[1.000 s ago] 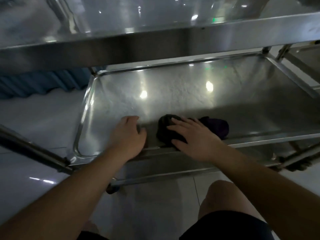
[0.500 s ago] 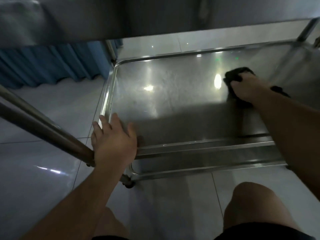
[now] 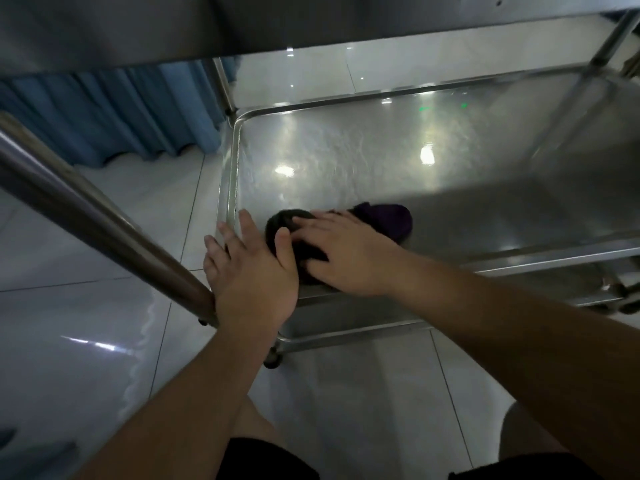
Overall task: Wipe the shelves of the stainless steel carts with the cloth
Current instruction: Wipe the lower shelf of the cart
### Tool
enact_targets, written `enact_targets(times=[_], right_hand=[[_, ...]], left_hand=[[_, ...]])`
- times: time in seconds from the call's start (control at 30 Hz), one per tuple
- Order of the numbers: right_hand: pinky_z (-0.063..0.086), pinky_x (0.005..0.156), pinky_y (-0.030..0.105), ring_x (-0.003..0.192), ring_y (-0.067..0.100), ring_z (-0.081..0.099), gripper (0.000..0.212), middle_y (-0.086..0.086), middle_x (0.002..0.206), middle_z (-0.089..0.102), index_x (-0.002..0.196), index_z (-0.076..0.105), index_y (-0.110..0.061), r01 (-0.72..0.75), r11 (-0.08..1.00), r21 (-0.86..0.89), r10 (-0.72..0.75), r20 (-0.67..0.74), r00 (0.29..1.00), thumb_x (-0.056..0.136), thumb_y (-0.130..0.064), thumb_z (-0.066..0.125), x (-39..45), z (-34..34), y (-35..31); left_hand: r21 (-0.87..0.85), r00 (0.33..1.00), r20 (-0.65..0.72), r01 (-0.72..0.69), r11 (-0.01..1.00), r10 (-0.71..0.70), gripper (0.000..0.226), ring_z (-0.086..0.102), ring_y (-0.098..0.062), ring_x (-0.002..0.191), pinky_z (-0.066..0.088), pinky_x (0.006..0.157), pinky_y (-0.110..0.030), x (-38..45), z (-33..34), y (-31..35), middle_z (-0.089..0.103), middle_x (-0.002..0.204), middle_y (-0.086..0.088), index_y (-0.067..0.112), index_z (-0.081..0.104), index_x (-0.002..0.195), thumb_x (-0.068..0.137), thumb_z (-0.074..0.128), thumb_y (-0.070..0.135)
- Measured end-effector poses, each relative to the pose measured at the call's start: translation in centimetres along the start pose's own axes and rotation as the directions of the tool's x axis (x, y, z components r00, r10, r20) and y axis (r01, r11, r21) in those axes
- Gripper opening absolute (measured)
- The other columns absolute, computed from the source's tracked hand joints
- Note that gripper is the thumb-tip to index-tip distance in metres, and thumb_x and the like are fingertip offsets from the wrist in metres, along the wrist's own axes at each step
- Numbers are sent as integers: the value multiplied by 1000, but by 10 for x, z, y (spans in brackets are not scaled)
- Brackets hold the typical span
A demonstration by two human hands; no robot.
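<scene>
**Inspector:** Report first what is obscured or cut off.

**Operator:** The upper shelf point(image 3: 173, 26) crosses the top of the view and hides whatever lies above it. The lower shelf point(image 3: 485, 188) runs out of view at its right end, so that corner cannot be checked. My right hand point(image 3: 349, 254) covers the middle of the cloth point(image 3: 384, 220). Only its dark left bulge and its purple-tinted right end show. My left palm is hidden, so I cannot tell how firmly it bears on the shelf rim.

**Inspector:** State of the hands.

**Operator:** My right hand lies flat on the cloth, fingers nearly straight and spread, pressing it onto the lower shelf. It does not pinch the cloth. My left hand point(image 3: 252, 271) is spread open and rests on the near-left corner of the lower shelf, beside the slanted cart post point(image 3: 86, 209). Its fingers extend past the shelf's left rim. Its thumb touches the cloth's left bulge. The two hands sit just beside each other.

**Inspector:** Location of the cloth.

**Operator:** On the lower shelf, near its front-left corner, close to the front rim.

**Inspector:** Arm pose.

**Operator:** Both forearms reach forward and converge on that corner. The right crosses in from the right. My knees point(image 3: 252, 420) show below, over the tiled floor point(image 3: 86, 306).
</scene>
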State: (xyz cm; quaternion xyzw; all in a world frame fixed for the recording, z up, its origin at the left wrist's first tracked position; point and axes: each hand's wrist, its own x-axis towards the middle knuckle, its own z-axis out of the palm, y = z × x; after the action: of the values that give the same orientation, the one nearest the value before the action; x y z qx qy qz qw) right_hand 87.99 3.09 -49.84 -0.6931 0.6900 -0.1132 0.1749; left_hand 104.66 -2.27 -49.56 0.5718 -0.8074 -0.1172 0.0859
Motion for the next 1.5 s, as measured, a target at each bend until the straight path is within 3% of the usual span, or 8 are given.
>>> enact_targets(times=[0.13,0.37,0.63,0.77,0.97,1.13,1.27,1.5], right_hand=[[-2,125,33,157,3,9,57,-22,170,21,155,36,-48,-104,995,-8,103,-43,994,99,-59,38,-55,-6,17],[-2,125,33,158,2,6,57,-24,170,17,157,31,-49,-274,961,-26,273,-40,961,102,-57,41,-88,-24,52],[0,129,41,158,3,4,58,-22,171,14,158,29,-48,-279,960,-17,279,-31,960,102,-57,42,-78,-31,64],[8,130,42,158,10,14,57,-17,171,20,158,35,-44,-315,949,5,314,-103,944,103,-55,46,-84,-50,110],[19,128,38,154,24,32,55,2,168,34,156,46,-29,-535,840,94,543,-161,824,103,-39,58,-156,-108,222],[35,112,43,140,39,46,55,13,161,43,157,38,-38,-694,702,158,712,-171,681,105,-48,52,-201,-131,275],[32,112,38,144,31,45,64,4,162,43,152,47,-36,-568,811,140,583,-271,766,96,-66,51,-195,-114,275],[46,108,43,128,22,60,80,-8,143,61,140,44,-50,-215,973,-83,187,-259,948,78,-100,35,-181,-63,214]], left_hand=[[-2,1000,25,-16,1000,16,87,1,-45,161,5,129,-56,0,-1,-2,4,174,-25,16,7,169,99,-2,68],[21,998,39,-58,998,57,106,1,-46,161,6,130,-58,-1,-5,-4,4,174,-26,17,12,168,86,-22,75],[102,994,98,-47,994,37,81,5,-47,160,10,129,-59,2,-6,-3,7,174,-27,15,18,166,103,11,65],[195,995,82,-72,978,57,67,20,-50,153,24,123,-63,3,-7,-2,19,168,-28,12,32,158,108,26,56],[73,1000,-7,-25,997,26,66,36,-45,144,36,114,-65,5,-7,5,36,161,-20,14,41,153,104,35,58],[43,998,-50,35,998,-33,73,39,-45,138,38,109,-68,12,-2,4,42,157,-12,25,43,148,92,29,69],[126,994,-106,-25,992,39,58,52,-42,118,45,104,-65,21,11,-10,59,129,-13,27,56,127,98,31,70],[299,932,-257,-176,938,256,49,62,-45,114,51,95,-60,9,8,0,63,134,-17,23,61,130,106,39,59]])
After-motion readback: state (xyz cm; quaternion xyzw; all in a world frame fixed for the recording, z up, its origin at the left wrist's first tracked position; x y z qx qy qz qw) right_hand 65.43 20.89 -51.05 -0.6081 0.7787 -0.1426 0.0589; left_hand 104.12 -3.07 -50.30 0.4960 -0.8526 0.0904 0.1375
